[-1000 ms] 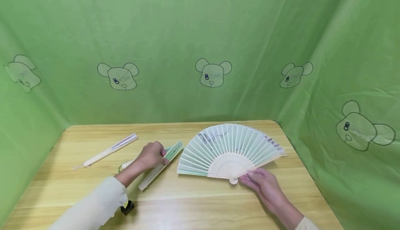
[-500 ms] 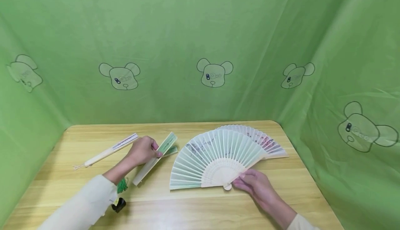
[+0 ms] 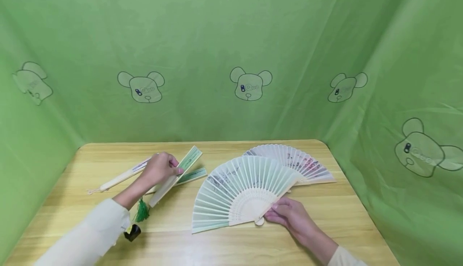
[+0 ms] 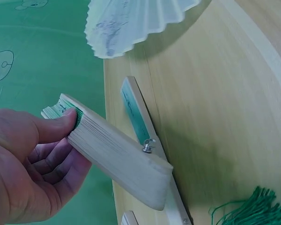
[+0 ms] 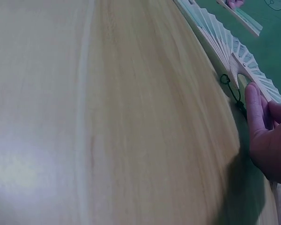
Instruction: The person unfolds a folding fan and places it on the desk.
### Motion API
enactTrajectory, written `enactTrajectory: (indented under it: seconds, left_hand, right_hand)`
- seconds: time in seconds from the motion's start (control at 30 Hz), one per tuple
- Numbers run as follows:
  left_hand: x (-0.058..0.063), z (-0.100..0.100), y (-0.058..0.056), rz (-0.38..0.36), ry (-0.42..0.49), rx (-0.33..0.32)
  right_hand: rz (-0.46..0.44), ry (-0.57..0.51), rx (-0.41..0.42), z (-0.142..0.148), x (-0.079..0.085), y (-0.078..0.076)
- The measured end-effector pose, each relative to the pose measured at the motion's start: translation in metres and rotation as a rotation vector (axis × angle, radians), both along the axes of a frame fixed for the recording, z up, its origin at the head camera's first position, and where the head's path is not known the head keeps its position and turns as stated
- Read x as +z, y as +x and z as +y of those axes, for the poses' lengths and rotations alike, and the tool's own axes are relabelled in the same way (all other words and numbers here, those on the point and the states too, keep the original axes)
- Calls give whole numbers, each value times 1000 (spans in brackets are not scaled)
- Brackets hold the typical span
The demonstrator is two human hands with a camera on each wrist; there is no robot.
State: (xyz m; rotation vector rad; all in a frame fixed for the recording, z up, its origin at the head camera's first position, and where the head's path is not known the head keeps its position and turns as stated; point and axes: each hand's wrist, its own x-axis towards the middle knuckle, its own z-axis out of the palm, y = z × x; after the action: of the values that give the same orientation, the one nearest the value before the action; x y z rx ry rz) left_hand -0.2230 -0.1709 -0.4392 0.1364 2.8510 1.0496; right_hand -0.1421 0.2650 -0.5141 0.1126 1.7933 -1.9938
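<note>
Holding what, left side?

Left hand (image 3: 159,168) is gripping a folded green fan (image 4: 117,152), thumb and fingers clamped at its green-leaf end. It's crossing above a second folded green fan (image 3: 192,176) that's lying on the desk (image 3: 213,252). Touching or not, can't tell.

And right?

Right hand (image 3: 291,217) is pinching the spread green fan (image 3: 247,191) by its outer stick, near the narrow end. Fan's overlapping the spread floral fan (image 3: 307,163) in the head view.

Progress?

Reading as partway. Two fans are sitting spread, both on the right; three are sitting folded: the two green ones plus a purple-patterned one (image 3: 123,177) lying at left, its far end hiding behind the hand. Neither hand is free, so I'm not calling it finished.

Tassel?

Green tassel (image 3: 142,210) is showing just below the left wrist. Can't tell which fan is carrying it.
</note>
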Motion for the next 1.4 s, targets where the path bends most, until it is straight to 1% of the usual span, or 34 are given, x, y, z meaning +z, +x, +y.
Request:
enactTrajectory:
  seconds: [0.2, 0.47, 0.77, 0.9, 1.2, 1.3, 1.4]
  left_hand:
    - [3, -5, -1, 8, -4, 16]
    - [4, -12, -2, 51, 8, 14]
    - [7, -12, -3, 49, 3, 18]
    - [8, -10, -4, 44, 9, 23]
    - [10, -9, -6, 63, 27, 22]
    - [9, -8, -6, 72, 35, 24]
    - [9, -7, -7, 76, 45, 33]
  right_hand:
    - [-17, -2, 22, -3, -4, -2]
    - [-35, 8, 48, -7, -9, -4]
    - [-48, 11, 58, -11, -7, -5]
    - [-57, 18, 52, -12, -7, -6]
    - [-77, 32, 23, -17, -5, -7]
    - [-77, 64, 3, -18, -3, -7]
    - [-72, 121, -10, -18, 0, -7]
